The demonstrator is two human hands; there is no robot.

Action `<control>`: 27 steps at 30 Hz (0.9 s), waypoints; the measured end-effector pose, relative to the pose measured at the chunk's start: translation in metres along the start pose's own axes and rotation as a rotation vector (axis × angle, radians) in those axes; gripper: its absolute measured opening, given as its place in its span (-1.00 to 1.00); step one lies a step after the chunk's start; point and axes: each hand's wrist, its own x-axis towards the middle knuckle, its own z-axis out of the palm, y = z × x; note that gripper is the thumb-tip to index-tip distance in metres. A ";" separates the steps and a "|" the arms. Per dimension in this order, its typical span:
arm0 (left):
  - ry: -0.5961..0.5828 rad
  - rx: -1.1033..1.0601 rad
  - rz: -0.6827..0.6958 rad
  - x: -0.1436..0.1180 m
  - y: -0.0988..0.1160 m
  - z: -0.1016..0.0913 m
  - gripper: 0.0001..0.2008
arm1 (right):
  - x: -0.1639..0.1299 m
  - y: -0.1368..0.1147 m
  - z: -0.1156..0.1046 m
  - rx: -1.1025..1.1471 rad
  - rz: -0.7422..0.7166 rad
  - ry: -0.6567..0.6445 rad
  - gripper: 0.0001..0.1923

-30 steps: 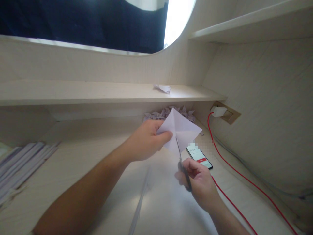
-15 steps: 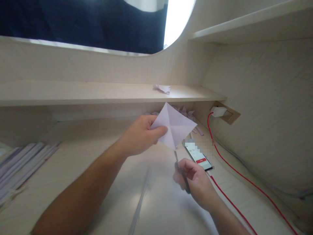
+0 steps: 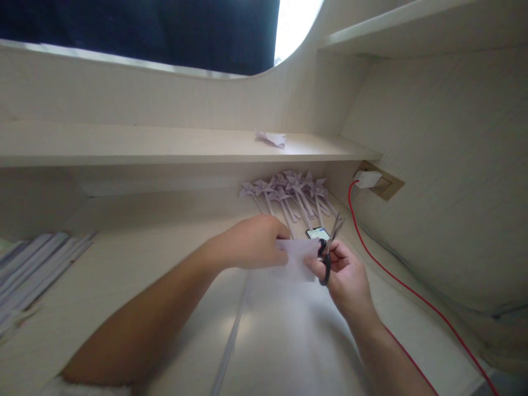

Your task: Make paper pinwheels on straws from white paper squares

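Note:
Over the middle of the desk, my left hand point(image 3: 256, 242) is closed on the left side of a pale sheet of paper point(image 3: 299, 261). The sheet is slightly blurred, with its upper edge level. My right hand point(image 3: 348, 275) holds black-handled scissors point(image 3: 328, 264), blades pointing up and slightly parted, away from the paper. The right thumb touches the sheet's right edge. Beyond my hands lies a heap of paper pinwheels point(image 3: 289, 190) on paper sticks. A phone point(image 3: 318, 234) is partly hidden behind the paper and scissors.
A long thin paper strip point(image 3: 231, 344) lies on the desk in front of me. Paper sticks point(image 3: 45, 269) are stacked at the left. A folded paper piece point(image 3: 272, 139) sits on the shelf point(image 3: 165, 146). A red cable point(image 3: 396, 280) runs from a white charger point(image 3: 368, 179) at right.
The sheet has come down and turned from a diamond to a level edge. My right hand has moved up and right, and the scissors now point up, off the paper. The pinwheels have come into fuller view.

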 end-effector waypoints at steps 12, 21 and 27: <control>-0.035 -0.683 -0.071 0.029 -0.009 0.033 -0.71 | 0.000 0.014 0.004 0.345 0.001 0.126 -0.62; 0.392 -0.432 0.023 0.010 -0.011 -0.007 -0.69 | -0.004 0.008 0.004 0.037 0.170 -0.207 -0.71; 0.525 -0.279 0.059 -0.001 -0.005 -0.021 -0.68 | -0.016 -0.003 0.016 -0.049 0.229 -0.363 -0.67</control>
